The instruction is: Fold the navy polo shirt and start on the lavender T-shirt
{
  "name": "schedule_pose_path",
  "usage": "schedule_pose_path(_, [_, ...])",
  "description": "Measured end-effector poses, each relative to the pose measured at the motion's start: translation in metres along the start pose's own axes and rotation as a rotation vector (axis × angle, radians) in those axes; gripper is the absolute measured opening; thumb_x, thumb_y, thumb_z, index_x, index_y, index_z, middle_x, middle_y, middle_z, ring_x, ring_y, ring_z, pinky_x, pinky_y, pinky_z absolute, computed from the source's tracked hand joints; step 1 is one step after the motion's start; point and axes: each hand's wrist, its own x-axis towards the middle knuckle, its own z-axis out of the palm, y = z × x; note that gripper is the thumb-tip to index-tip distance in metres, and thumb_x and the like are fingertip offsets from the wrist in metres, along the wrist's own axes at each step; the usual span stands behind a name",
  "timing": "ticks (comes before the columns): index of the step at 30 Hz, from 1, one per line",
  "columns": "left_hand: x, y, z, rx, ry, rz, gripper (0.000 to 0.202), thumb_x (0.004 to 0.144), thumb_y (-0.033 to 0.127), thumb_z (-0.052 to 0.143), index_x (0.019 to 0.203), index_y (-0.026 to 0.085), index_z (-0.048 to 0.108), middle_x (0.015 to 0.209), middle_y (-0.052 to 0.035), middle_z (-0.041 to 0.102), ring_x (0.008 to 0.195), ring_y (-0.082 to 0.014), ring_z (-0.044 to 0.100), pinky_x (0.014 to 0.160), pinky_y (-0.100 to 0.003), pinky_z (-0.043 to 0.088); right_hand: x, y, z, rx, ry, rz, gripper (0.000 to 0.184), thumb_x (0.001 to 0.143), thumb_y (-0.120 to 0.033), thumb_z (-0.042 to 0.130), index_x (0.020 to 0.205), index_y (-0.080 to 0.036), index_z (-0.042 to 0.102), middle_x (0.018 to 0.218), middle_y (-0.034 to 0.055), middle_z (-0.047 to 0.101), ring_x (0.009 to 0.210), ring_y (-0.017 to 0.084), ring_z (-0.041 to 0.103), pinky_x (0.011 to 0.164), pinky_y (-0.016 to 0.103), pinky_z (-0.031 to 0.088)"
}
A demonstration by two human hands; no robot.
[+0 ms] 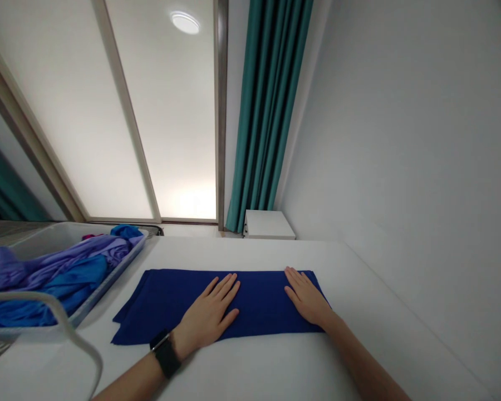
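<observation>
A dark blue folded cloth (259,312) lies flat on the white table (275,367), stretched out from left to right. What kind of garment it is, if any, I cannot make out. My left hand (209,314) rests palm down on its middle, fingers spread and pointing away from me; a black watch circles that wrist. Flat on the cloth's right end lies my right hand (304,295), its fingers stretched out and thumb slightly apart. At the left end the layers are uneven, with two corners showing.
To the left stands a white plastic basket (104,289) with purple cloth (70,259) and bright blue cloth (79,278) heaped inside. A pale curved bar (67,323) rises at the lower left. Beyond the table are a small white cabinet (269,224), green curtain (267,111) and frosted sliding doors.
</observation>
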Motion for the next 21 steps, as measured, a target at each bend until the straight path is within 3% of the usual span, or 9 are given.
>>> schedule_pose_path(3, [0.0, 0.001, 0.001, -0.006, 0.004, 0.0, 0.059, 0.101, 0.048, 0.03, 0.154, 0.022, 0.022, 0.159, -0.0082, 0.023, 0.146, -0.0243, 0.025, 0.118, -0.046, 0.024, -0.001, 0.001, 0.003, -0.016, 0.042, 0.028, 0.063, 0.101, -0.047, 0.015, 0.149, -0.009, 0.034, 0.154, 0.0125, 0.033, 0.144, 0.02, 0.026, 0.119, 0.042, 0.019])
schedule_pose_path(6, [0.001, 0.0, -0.004, -0.041, 0.013, 0.008, 0.059, 0.101, 0.047, 0.031, 0.154, 0.023, 0.02, 0.159, -0.0075, 0.023, 0.145, -0.0243, 0.025, 0.118, -0.046, 0.024, -0.006, -0.016, 0.005, -0.049, 0.123, 0.088, 0.066, 0.101, -0.048, 0.014, 0.147, -0.007, 0.037, 0.155, 0.0136, 0.032, 0.145, 0.023, 0.024, 0.119, 0.045, 0.016])
schedule_pose_path(12, [-0.006, -0.03, -0.037, -0.142, -0.094, 0.169, 0.057, 0.1, 0.046, 0.036, 0.153, 0.033, 0.019, 0.159, -0.0009, 0.023, 0.145, -0.0213, 0.025, 0.12, -0.044, 0.018, -0.019, -0.049, 0.017, -0.06, 0.128, 0.234, 0.074, 0.099, -0.055, 0.014, 0.147, -0.004, 0.037, 0.155, 0.0181, 0.029, 0.145, 0.029, 0.022, 0.118, 0.047, 0.018])
schedule_pose_path(16, [-0.019, -0.048, -0.046, -0.166, -0.159, 0.184, 0.055, 0.101, 0.044, 0.035, 0.153, 0.034, 0.019, 0.159, -0.0004, 0.023, 0.145, -0.0208, 0.025, 0.121, -0.044, 0.017, -0.015, -0.043, 0.022, -0.03, 0.091, 0.217, 0.075, 0.098, -0.056, 0.014, 0.148, -0.004, 0.034, 0.155, 0.0178, 0.029, 0.146, 0.028, 0.021, 0.118, 0.047, 0.017])
schedule_pose_path(21, [-0.031, -0.035, -0.034, -0.17, -0.111, 0.092, 0.054, 0.102, 0.042, 0.035, 0.153, 0.034, 0.019, 0.158, -0.0004, 0.022, 0.146, -0.0215, 0.023, 0.121, -0.046, 0.016, 0.007, -0.02, 0.019, 0.021, 0.072, 0.078, 0.07, 0.099, -0.054, 0.016, 0.149, -0.008, 0.032, 0.156, 0.0155, 0.028, 0.146, 0.024, 0.019, 0.119, 0.046, 0.017])
